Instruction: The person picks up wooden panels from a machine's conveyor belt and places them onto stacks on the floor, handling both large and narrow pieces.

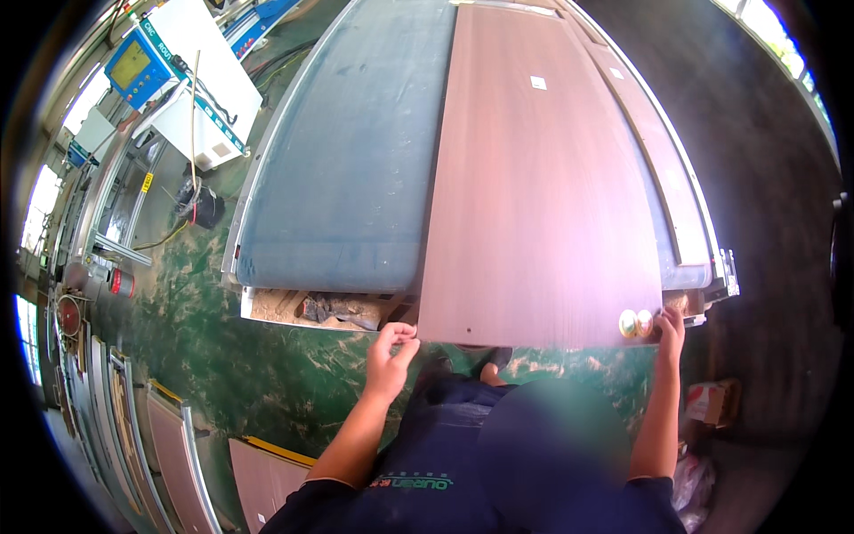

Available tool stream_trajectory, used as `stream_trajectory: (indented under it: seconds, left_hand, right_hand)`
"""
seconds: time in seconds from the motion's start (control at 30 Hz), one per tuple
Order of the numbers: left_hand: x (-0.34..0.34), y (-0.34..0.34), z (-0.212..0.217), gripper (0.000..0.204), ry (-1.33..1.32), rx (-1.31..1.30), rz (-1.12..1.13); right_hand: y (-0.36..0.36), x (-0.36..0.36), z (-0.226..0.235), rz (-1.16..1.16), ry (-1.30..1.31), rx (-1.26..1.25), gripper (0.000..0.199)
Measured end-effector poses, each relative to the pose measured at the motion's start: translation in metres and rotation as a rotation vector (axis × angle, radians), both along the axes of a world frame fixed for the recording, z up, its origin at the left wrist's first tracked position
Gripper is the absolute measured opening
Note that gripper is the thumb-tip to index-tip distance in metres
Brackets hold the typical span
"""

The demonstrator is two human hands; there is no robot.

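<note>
Panel [538, 187] lies along the belt [342, 169], stretching forward; past the belt's near end, barely parted left fingers [402, 329] and bent right fingers [664, 318] sit equally close to its near corners, grip impossible to tell.

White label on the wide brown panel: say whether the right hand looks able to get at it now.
Probably not: the right hand is at the near right corner of the wide brown panel, the white label toward its far end. Nothing covers it; distance seems the obstacle.
</note>
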State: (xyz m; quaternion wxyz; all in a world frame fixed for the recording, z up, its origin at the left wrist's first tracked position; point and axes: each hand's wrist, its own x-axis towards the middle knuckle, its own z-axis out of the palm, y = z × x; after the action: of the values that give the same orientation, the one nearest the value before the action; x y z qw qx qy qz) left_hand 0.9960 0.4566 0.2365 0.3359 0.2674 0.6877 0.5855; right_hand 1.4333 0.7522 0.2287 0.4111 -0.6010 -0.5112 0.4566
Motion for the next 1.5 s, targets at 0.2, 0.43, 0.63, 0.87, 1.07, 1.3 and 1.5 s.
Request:
stream_trajectory:
  seconds: [0.2,0.43,0.63,0.87,1.07,1.3,1.5]
  left_hand:
    - [-0.041,0.015,0.003,0.031,-0.401,-0.141,-0.121]
    - [-0.05,0.039,-0.011,0.02,-0.471,-0.095,-0.293]
    - [-0.029,0.042,-0.014,0.025,-0.41,-0.098,-0.359]
    - [0.036,-0.007,-0.046,0.03,-0.445,-0.098,-0.422]
    - [0.057,-0.086,-0.019,0.035,-0.448,-0.373,-0.911]
    - [0.045,-0.124,-0.032,0.041,-0.351,-0.384,-1.218]
    - [0.014,-0.088,-0.026,0.046,-0.494,-0.402,-0.791]
  right_hand:
    - [-0.071,0.041,-0.029,-0.46,-0.101,0.211,0.038]
    - [-0.189,-0.114,-0.036,-0.393,0.726,-0.292,0.017]
    - [-0.226,-0.201,-0.014,-0.018,1.124,-0.412,0.039]
    - [-0.261,-0.177,-0.022,-0.318,0.881,-0.321,0.011]
    - [-0.364,-0.118,-0.031,-0.374,0.806,-0.247,0.015]
    - [-0.472,-0.038,-0.034,-0.579,0.869,-0.246,0.012]
    - [-0.562,0.004,-0.02,-0.704,0.915,-0.105,0.043]
